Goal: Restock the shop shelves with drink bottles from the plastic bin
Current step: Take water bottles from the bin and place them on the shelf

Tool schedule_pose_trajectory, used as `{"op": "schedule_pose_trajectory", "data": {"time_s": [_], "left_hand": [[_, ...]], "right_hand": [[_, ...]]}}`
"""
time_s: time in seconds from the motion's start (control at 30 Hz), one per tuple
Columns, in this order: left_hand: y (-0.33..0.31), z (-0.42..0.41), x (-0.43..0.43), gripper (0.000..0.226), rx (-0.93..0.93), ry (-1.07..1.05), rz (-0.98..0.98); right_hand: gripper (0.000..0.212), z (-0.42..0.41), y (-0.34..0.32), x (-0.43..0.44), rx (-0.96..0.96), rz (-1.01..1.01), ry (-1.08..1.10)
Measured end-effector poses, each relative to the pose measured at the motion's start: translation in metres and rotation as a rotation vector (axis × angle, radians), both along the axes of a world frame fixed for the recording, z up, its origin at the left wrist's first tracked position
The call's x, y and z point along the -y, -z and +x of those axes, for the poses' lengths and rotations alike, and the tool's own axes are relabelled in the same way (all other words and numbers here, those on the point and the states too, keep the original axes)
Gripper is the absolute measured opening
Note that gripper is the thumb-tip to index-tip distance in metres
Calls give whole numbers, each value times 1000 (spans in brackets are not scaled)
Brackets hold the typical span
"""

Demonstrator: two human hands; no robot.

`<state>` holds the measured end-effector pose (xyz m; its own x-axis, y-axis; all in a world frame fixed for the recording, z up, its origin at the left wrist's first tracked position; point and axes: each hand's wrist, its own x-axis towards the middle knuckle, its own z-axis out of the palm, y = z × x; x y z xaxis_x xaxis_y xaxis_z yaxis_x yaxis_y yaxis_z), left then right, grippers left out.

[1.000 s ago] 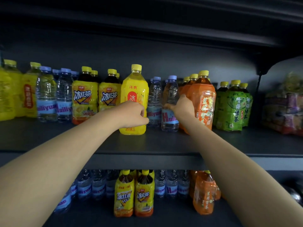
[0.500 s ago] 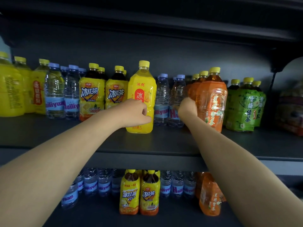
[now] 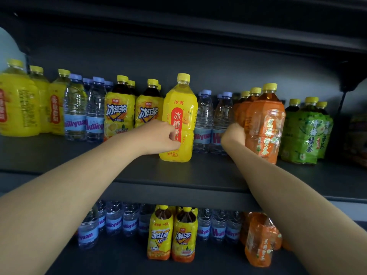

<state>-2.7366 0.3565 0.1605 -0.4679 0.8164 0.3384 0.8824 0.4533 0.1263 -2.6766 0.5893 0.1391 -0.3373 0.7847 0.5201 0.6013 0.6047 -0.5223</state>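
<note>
**A:** Where is there free room on the shelf?

**B:** The upper shelf (image 3: 139, 171) has a bare strip along its front edge, ahead of the packed bottle row. A dark shelf overhead leaves a gap above the caps.

**A:** And the hands?

**B:** The left hand (image 3: 158, 136) curls round the lower left side of a tall yellow bottle (image 3: 181, 116), which stands upright, forward of the row. The right hand (image 3: 233, 135) is curled tight against the left side of an orange tea bottle (image 3: 266, 124), also upright. Clear water bottles (image 3: 204, 120) stand between the two, just behind.
</note>
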Motion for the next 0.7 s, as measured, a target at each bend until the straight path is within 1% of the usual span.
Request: {"op": "schedule_pose_trajectory", "data": {"time_s": [0.27, 0.4, 0.47, 0.57, 0.6, 0.63, 0.7], "left_hand": [[5, -9, 5, 29, 11, -27, -11], [7, -10, 9, 28, -1, -45, -39], [7, -7, 12, 28, -6, -51, -41], [5, -2, 19, 26, -8, -68, -43], [5, 0, 22, 26, -13, -75, -43], [4, 2, 26, 26, -22, -83, -46], [3, 4, 33, 27, -31, -93, -40]], "right_hand": [[21, -3, 5, -4, -62, -48, -9], [27, -2, 5, -2, -61, -97, -58], [36, 2, 3, 4, -11, -125, -92], [64, 9, 0, 16, 27, -152, -165], [68, 12, -2, 21, 21, -165, -186], [67, 15, -2, 23, 6, -178, -207], [57, 22, -2, 27, -58, -235, -258]]}}
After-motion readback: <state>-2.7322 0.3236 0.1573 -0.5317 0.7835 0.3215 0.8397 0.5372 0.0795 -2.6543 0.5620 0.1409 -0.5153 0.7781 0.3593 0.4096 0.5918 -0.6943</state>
